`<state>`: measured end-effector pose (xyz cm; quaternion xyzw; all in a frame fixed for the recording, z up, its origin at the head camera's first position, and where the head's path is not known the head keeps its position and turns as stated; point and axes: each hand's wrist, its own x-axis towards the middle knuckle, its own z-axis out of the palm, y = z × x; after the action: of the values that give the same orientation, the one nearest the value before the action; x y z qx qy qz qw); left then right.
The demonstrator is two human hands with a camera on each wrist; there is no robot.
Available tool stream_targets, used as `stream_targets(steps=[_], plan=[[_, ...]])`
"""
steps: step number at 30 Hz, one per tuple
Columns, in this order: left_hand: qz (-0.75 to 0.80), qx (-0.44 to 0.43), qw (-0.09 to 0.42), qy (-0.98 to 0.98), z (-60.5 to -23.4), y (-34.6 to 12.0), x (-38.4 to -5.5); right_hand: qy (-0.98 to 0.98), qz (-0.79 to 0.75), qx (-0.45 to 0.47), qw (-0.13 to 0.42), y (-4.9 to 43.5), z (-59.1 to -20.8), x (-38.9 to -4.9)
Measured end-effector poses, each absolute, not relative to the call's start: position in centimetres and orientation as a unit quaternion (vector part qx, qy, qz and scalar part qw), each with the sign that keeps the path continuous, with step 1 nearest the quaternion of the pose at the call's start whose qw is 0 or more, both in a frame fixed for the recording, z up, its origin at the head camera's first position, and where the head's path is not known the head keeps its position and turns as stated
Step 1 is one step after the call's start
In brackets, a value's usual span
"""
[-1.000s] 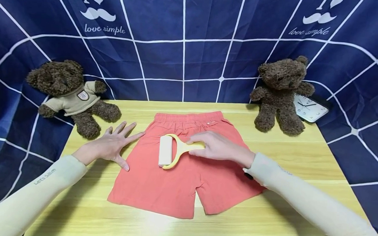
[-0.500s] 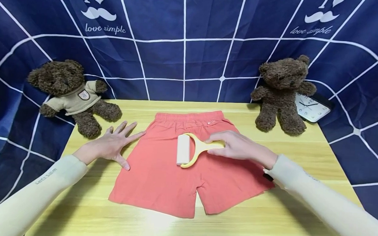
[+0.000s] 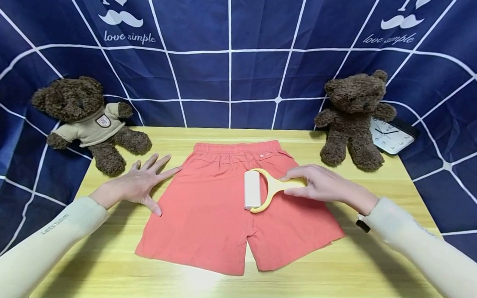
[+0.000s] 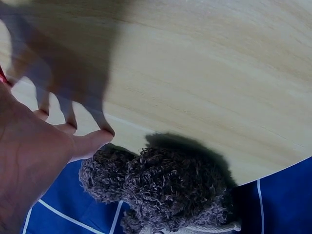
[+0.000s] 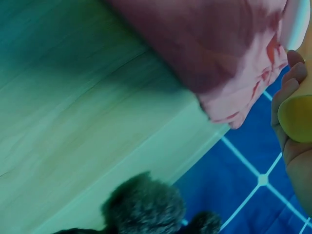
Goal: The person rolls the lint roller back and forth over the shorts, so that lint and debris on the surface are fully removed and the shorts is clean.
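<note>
Coral-red shorts (image 3: 203, 218) lie spread flat on the wooden table, waistband away from me. My right hand (image 3: 321, 183) grips the yellow handle of a lint roller (image 3: 252, 189), whose white cylinder lies over the middle of the shorts, just above the crotch. In the right wrist view the handle's rounded yellow end (image 5: 297, 119) shows within the curled fingers. My left hand (image 3: 139, 184) is spread with straight fingers at the left edge of the shorts, thumb and a fingertip touching the fabric. The left wrist view shows those fingertips (image 4: 105, 135) down on the tabletop.
A brown teddy bear (image 3: 99, 127) in a beige sweater sits at the back left of the table (image 3: 168, 283). Another brown bear (image 3: 353, 118) stands at the back right, partly covering a white-faced clock (image 3: 395, 137). Behind hangs a navy cloth (image 3: 197, 76) with white grid lines.
My right hand has drawn the lint roller rightward across the shorts, from the left leg to the middle. The left hand has stayed in place.
</note>
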<state>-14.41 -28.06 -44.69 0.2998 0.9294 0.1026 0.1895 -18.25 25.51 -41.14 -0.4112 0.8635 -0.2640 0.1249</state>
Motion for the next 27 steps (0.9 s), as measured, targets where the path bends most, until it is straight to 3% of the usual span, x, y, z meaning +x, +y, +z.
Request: stream_targets(steps=[27], plan=[[0.105, 0.305, 0.19, 0.927, -45.0, -28.1, -14.5, 0.875, -0.287, -0.375, 0.105, 35.2, -40.4, -17.3]])
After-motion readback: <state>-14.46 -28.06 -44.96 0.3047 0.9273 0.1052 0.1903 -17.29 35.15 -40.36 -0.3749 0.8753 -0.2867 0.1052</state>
